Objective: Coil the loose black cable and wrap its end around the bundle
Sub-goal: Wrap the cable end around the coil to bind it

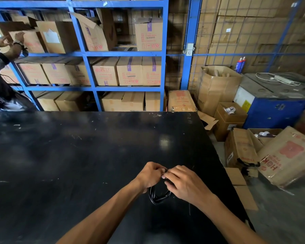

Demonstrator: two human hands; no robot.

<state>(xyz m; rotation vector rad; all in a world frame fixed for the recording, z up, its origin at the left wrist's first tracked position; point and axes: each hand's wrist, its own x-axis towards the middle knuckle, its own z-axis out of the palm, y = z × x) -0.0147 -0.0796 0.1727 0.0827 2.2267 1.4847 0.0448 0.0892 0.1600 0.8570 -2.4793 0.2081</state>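
Note:
A coiled black cable (156,197) hangs in a small loop just above the black table (77,155), hard to tell apart from the dark surface. My left hand (151,175) grips the top of the bundle from the left. My right hand (183,184) pinches the cable at the same spot from the right, fingertips touching the left hand's. The top of the bundle and the cable's end are hidden between my fingers.
Blue shelving (88,71) full of cardboard boxes stands behind the table. Another person's hands (11,41) reach into a shelf at the far left. Open cartons (245,147) and a blue machine (275,103) crowd the floor past the table's right edge.

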